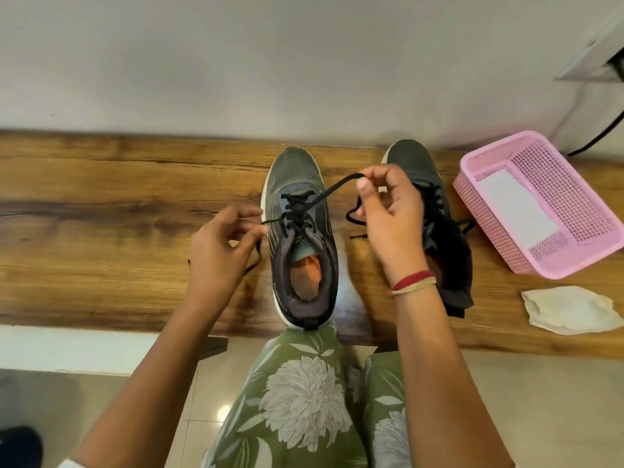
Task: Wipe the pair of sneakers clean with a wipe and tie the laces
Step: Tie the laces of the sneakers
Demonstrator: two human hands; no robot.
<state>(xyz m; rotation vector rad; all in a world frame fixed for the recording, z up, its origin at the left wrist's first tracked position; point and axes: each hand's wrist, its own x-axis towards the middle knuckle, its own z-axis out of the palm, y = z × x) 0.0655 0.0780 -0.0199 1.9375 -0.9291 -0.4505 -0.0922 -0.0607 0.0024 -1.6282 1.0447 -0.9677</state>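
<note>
Two grey sneakers stand toes-away on a wooden table [101, 204]. The left sneaker [299, 184] sits in the middle with its black laces [332, 190] pulled out to both sides. My left hand [221, 251] pinches the left lace end beside the shoe. My right hand [391, 217] pinches the right lace end, raised and stretched taut from the eyelets. The right sneaker [413, 163] stands behind my right hand, partly hidden, its laces loose. A used, crumpled wipe [570, 310] lies on the table at the right.
A pink plastic basket [574, 204] with a white sheet inside stands at the right, close to the right sneaker. A wall rises just behind the table. Black cables hang at the far right. My legs in green floral fabric are below the table's front edge.
</note>
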